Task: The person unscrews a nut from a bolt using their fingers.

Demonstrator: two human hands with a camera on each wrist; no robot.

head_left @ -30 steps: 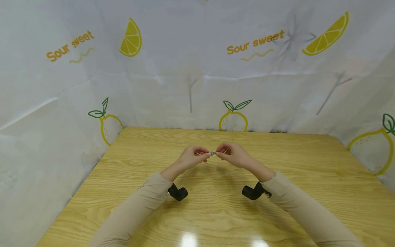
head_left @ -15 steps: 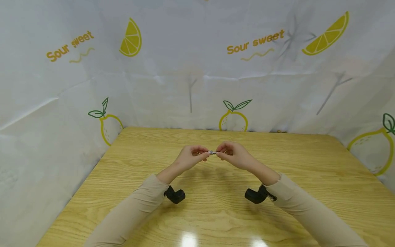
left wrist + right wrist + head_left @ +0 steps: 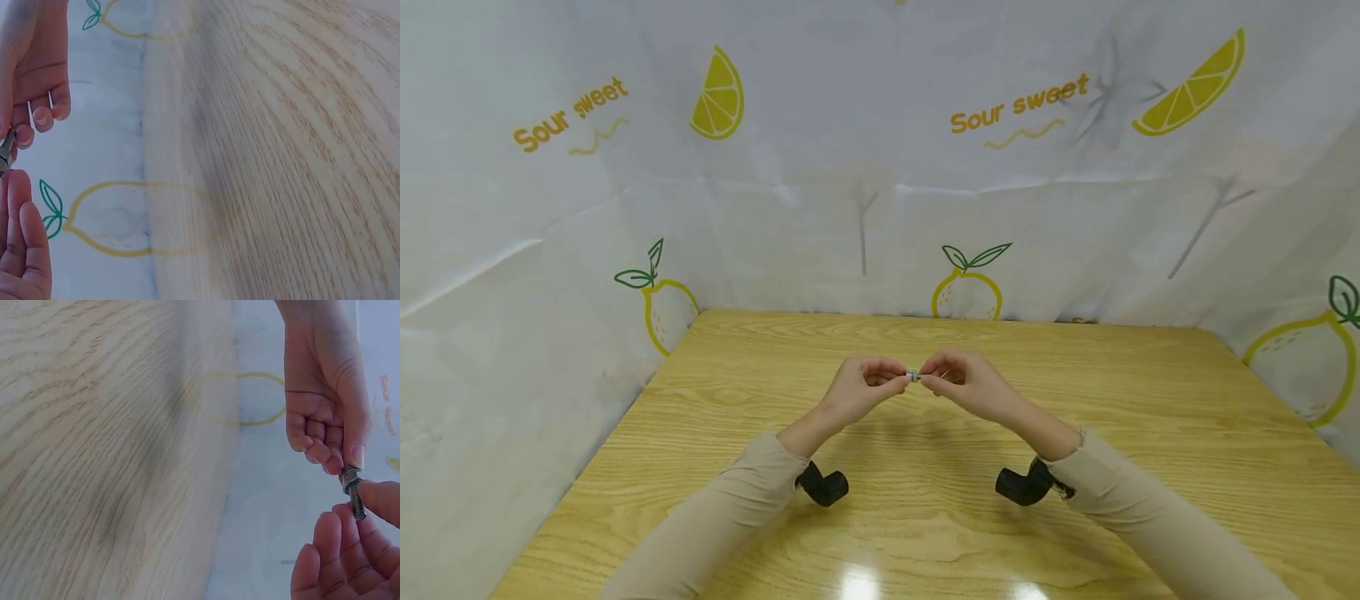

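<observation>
Evidently the right hand [image 3: 350, 550] pinches a threaded bolt [image 3: 357, 503] while the left hand [image 3: 325, 406] pinches the nut [image 3: 350, 475] at its 11 o'clock end, both held above the table [image 3: 1150, 433]. Threading looks barely begun; most thread seems exposed, though fingers hide some.

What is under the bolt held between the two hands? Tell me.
Under the bolt only bare wooden table shows. The left hand and right hand pinch it in the air; fingers cover its ends.
</observation>
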